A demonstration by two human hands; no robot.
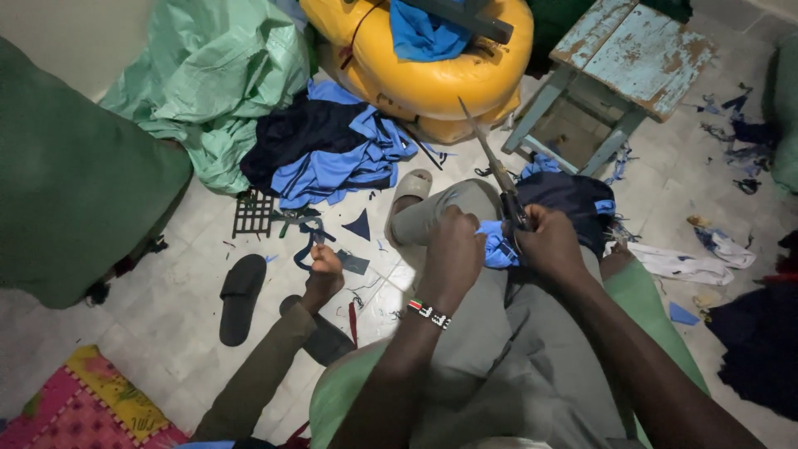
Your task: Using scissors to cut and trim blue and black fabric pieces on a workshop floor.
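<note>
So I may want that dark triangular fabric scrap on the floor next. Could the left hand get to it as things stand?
Probably yes. The triangular scrap lies on open tile ahead of the left hand, which grips blue fabric and would have to release it.

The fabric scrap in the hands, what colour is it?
Bright blue fabric scrap, clearest in the head view.

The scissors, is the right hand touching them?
Touching. The head view shows the right hand wrapped around the handles of the scissors, blades pointing up and away, with no gap.
</note>
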